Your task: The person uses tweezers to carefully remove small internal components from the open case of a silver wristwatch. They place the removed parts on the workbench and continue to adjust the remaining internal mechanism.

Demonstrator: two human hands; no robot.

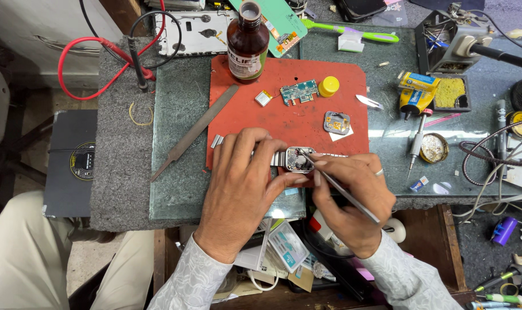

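Bottle (247,43) behind watch (299,159) on mat (295,109)

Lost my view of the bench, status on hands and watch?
Left hand pins watch on red mat. Right hand holds tweezers, tip in open case. Small circuit board and yellow cap apart, nothing blocking.

the left hand (238,186) covers much of the watch's metal band (277,157) — only short stretches show. the tip of the tweezers (344,192) inside the opened watch case (299,159) is too small to make out. the brown bottle (247,43) is cut off by the top edge — the parts on the small circuit board (299,92) cannot be told.
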